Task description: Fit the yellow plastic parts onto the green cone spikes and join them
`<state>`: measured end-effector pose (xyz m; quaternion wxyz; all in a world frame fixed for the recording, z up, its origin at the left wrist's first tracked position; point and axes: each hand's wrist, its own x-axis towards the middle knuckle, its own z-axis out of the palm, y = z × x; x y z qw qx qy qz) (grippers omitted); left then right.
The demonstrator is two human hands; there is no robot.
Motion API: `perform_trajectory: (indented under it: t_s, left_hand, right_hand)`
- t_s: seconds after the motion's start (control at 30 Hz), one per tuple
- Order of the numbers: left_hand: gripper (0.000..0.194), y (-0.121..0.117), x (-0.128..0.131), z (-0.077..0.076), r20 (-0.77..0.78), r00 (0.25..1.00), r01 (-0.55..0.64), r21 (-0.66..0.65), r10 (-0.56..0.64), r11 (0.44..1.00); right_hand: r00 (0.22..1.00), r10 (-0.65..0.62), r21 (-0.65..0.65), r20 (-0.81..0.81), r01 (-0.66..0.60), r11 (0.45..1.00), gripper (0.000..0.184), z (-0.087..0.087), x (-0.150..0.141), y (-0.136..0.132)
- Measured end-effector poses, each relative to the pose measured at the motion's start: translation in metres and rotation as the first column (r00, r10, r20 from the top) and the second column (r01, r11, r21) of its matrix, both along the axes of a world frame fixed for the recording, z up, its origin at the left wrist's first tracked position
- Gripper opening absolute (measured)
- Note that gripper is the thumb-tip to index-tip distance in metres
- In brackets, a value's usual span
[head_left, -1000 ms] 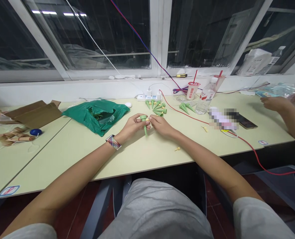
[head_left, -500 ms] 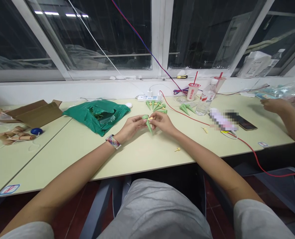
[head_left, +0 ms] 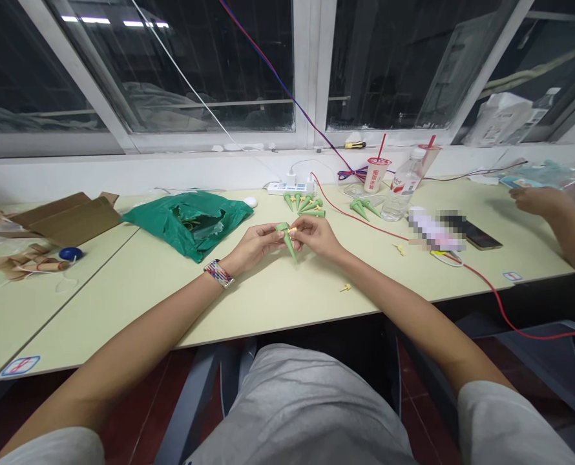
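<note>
My left hand (head_left: 254, 244) pinches the wide end of a green plastic cone (head_left: 287, 238) just above the pale table (head_left: 287, 290), its tip slanting down to the right. My right hand (head_left: 317, 235) meets it from the right, fingers closed on a small yellow piece (head_left: 293, 230) at the cone's wide end. A striped watch band (head_left: 218, 272) is on my left wrist. Behind my hands lie several more green cones (head_left: 307, 205), and another small group of cones (head_left: 362, 207) is to their right. Two loose yellow pieces (head_left: 346, 288) lie on the table right of my hands.
A crumpled green bag (head_left: 190, 219) lies left of my hands, flattened cardboard (head_left: 69, 218) further left. A power strip (head_left: 290, 188), red cable (head_left: 481, 281), cup (head_left: 376, 174), water bottle (head_left: 401, 187) and phone (head_left: 476, 234) sit behind and right. Another person's hand (head_left: 539, 200) is at far right.
The cone has tilted from pointing straight down to slanting right, and both hands have lifted slightly with it. The other person's hand stays at the far right.
</note>
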<state>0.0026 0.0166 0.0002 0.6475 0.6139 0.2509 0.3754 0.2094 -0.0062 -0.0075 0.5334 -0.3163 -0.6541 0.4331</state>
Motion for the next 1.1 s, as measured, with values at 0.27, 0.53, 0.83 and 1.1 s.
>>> perform_trajectory:
  t_s: [0.27, 0.53, 0.83, 1.1]
  left_hand:
    - [0.045, 0.000, 0.003, 0.004, -0.005, 0.994, -0.107, 0.096, 0.108, 0.990]
    - [0.068, -0.009, 0.002, 0.019, -0.176, 0.962, -0.121, 0.404, 0.207, 0.907]
    - [0.068, -0.001, -0.005, 0.008, -0.269, 0.918, -0.062, 0.626, 0.290, 0.777]
    - [0.038, 0.011, -0.016, 0.008, -0.194, 0.789, -0.148, 0.861, 0.583, 0.487]
  right_hand:
    - [0.990, -0.045, -0.009, 0.131, 0.047, 0.999, 0.034, 0.010, 0.012, 0.001]
    - [0.865, -0.143, 0.342, 0.481, -0.035, 0.939, 0.040, 0.037, 0.030, -0.009]
    - [0.588, -0.351, 0.417, 0.729, 0.025, 0.909, 0.021, 0.025, 0.026, -0.012]
    - [0.296, -0.392, 0.290, 0.871, 0.334, 0.897, 0.040, 0.006, 0.019, 0.012]
